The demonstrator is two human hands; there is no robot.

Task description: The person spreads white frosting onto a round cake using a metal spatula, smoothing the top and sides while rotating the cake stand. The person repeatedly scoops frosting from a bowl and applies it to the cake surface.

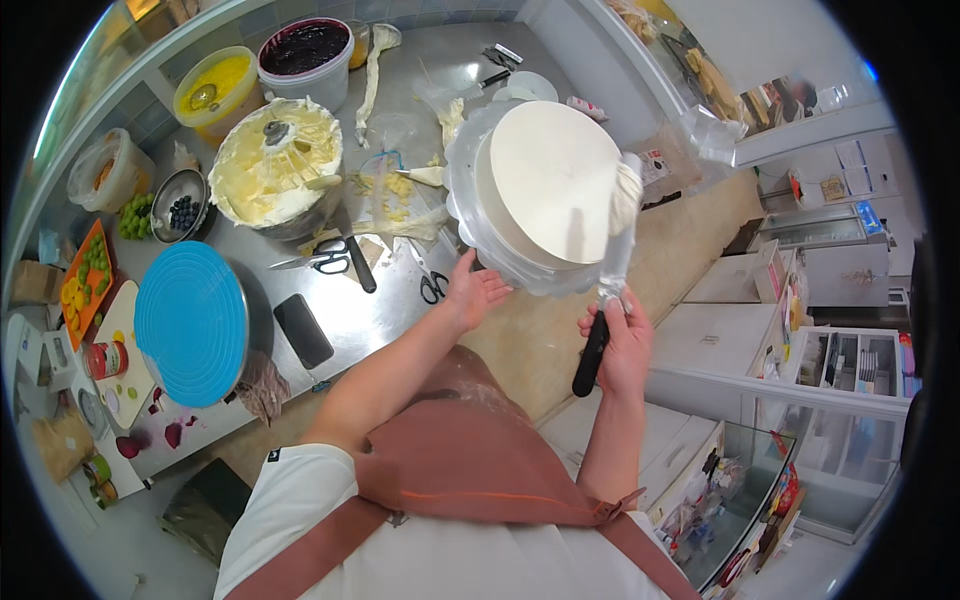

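Observation:
A round cake coated in smooth white cream point(555, 184) stands on a clear scalloped cake board point(469, 202) at the upper centre right. My right hand point(624, 337) grips the black handle of an icing spatula point(618, 251); its blade lies along the cake's right side and carries a mound of cream point(625, 199). Below the board's lower left edge is my left hand point(478, 291), palm up with fingers spread, close to the rim; whether it touches the rim I cannot tell. The support under the board is hidden.
Left of the cake stand a mixing bowl of cream with a whisk point(276, 161), scissors point(429, 281), a black-handled knife point(360, 264) and a phone point(303, 331). Farther left are a blue round mat point(191, 322), an orange fruit tray point(88, 285) and a bowl of blueberries point(180, 206). Tubs point(306, 64) line the back.

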